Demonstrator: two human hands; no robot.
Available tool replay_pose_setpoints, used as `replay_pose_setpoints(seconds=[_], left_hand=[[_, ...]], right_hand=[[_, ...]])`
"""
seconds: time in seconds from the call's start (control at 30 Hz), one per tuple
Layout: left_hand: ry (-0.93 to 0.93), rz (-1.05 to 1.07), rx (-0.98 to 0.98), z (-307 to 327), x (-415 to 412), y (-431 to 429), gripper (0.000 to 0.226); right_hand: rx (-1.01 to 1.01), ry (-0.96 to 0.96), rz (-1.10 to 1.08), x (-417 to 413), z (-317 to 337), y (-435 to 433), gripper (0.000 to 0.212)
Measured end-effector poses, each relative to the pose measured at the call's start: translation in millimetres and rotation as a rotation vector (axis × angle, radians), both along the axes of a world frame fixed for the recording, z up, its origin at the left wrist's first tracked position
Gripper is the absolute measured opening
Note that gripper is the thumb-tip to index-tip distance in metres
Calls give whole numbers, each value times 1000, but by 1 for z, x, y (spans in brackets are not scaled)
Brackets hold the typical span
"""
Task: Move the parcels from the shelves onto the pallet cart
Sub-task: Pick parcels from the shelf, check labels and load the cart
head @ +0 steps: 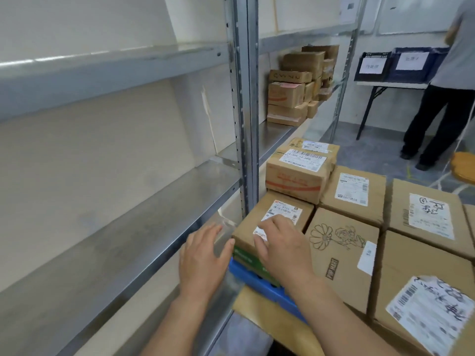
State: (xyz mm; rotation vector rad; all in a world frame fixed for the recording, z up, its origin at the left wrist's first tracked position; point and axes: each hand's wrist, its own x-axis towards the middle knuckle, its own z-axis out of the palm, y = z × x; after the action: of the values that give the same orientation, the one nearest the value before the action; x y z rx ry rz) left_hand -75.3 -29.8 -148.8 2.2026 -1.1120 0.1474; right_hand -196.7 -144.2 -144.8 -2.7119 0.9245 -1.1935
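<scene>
The small box (pixel 280 210) stands on the near left corner of the blue pallet (pixel 277 294), just beside the upright post (pixel 244 124) of the metal shelf (pixel 128 227). A white shipping label is on its top face.

Hand positions:
- The left hand (pixel 203 255) is at the left side of the small box, fingers extended and slightly spread. The thumb touches the near left corner of the box.
- The right hand (pixel 280 242) lies on the top face, partly covering the label. Its fingers are bent. Motion blur prevents telling whether they grip the edge or only press down.
- The hands are apart, with the corner of the box between them.

Other boxes on the pallet:
- A red-striped box (pixel 298 176) sits one layer higher, directly behind the small box.
- A box with a flower drawing (pixel 339 250) touches the right side of the small box.
- A box with a handwritten label (pixel 426 214) stands further right.

A stack of boxes (pixel 290 98) remains on the far bay of the shelf. Beyond it, a person (pixel 447 98) stands at a table (pixel 390 84) that carries blue crates (pixel 401 62) with paper signs.
</scene>
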Motion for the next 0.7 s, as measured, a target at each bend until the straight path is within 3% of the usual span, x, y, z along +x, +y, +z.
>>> replay_pose_setpoints(seconds=[0.37,0.53,0.7], left_hand=[[-40,247,37,-1,0,84,61],[42,356,57,9,2,125,92],[49,425,57,12,6,194,81]], right_hand=[[36,49,196,29,0,67,19],[50,126,275,46,11,104,48],[60,162,360,68,15,167,56]])
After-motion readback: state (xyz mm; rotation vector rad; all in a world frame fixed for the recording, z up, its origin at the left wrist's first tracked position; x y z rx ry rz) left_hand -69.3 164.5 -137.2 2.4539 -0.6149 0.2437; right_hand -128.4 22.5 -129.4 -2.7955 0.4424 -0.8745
